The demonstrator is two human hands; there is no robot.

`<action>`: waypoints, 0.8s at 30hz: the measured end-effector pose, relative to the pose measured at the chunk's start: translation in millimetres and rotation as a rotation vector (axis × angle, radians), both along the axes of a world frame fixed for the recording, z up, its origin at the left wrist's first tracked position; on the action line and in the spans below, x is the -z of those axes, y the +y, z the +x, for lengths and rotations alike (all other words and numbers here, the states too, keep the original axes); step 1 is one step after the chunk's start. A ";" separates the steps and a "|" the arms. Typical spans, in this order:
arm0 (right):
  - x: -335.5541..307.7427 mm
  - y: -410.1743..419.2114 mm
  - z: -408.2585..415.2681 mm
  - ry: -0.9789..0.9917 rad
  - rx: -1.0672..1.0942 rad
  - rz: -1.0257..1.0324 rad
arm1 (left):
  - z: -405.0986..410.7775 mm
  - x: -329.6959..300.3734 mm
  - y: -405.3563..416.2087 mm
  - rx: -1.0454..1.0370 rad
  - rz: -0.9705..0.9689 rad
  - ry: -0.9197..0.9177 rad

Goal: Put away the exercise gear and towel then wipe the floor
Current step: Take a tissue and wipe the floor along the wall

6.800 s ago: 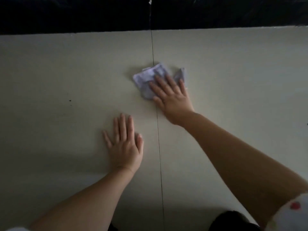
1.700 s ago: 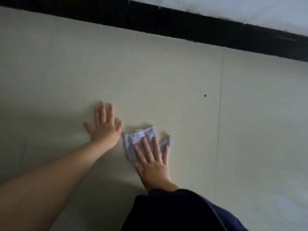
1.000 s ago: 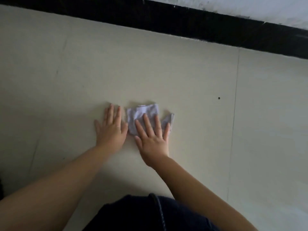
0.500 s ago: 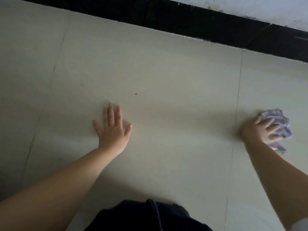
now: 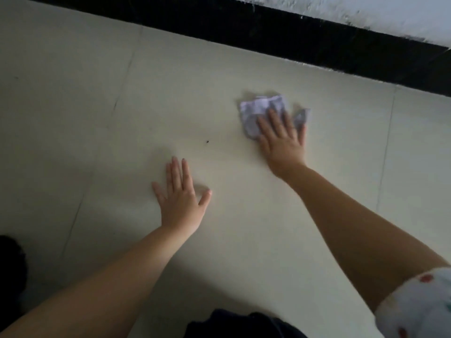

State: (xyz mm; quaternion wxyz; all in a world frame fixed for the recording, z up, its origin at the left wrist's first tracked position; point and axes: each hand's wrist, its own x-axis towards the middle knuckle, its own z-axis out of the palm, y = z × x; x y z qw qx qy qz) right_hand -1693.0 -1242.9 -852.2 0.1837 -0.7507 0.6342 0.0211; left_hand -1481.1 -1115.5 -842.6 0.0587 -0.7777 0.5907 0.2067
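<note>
The pale tiled floor (image 5: 244, 228) is bordered at 12 o'clock by a black skirting strip (image 5: 292, 37). The left hand (image 5: 181, 201) is laid flat, its grip wide. At 1 o'clock, a crumpled cloth (image 5: 258, 111) is pressed down by the right hand (image 5: 284, 142), fingers straight.

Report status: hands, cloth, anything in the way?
Right hand flat, pressing cloth to floor. Left hand flat, bracing. Dark speck nearby.
</note>
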 end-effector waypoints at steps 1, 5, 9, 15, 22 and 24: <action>0.0 -1.4 -37.6 0.031 0.164 0.003 | -2.1 0.6 -3.3 -0.003 0.000 0.011; -10.7 33.8 -169.1 0.171 0.840 0.087 | -9.7 4.0 -7.0 -0.037 -0.028 0.042; -29.1 41.9 -170.2 0.188 1.033 0.143 | -7.3 8.5 -4.2 -0.056 -0.053 0.068; -14.3 -41.3 4.6 0.052 0.417 0.058 | 3.5 -0.4 -2.8 -0.082 -0.153 0.176; -5.0 29.3 76.4 -0.056 -0.560 0.013 | 43.5 -11.8 -7.1 -0.241 -0.351 0.341; 0.0 70.9 42.0 -0.065 -0.798 -0.076 | 49.9 -14.4 -10.3 -0.276 -0.366 0.350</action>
